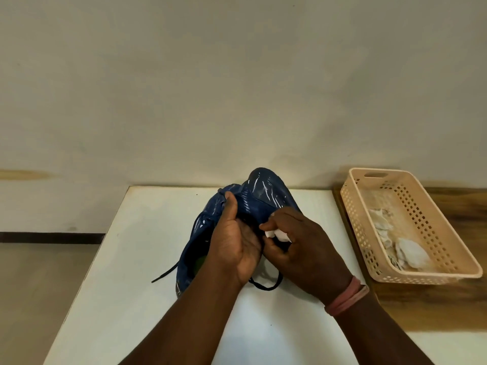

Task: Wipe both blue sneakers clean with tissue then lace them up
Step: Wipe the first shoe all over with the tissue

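Sneakers sitting mid-tabletop [126,259]: one blue sneaker [266,193] is getting lifted and tilted, the left hand [234,241] gripping it from the left side, thumb up near the tongue. Right hand [303,246] is pinching a wad of white tissue [276,234] and pressing it against the shoe's near side. Second blue sneaker [195,248] is lying just behind the left hand, black lace [164,275] trailing out. Beige basket [448,248] off right is holding crumpled tissues.
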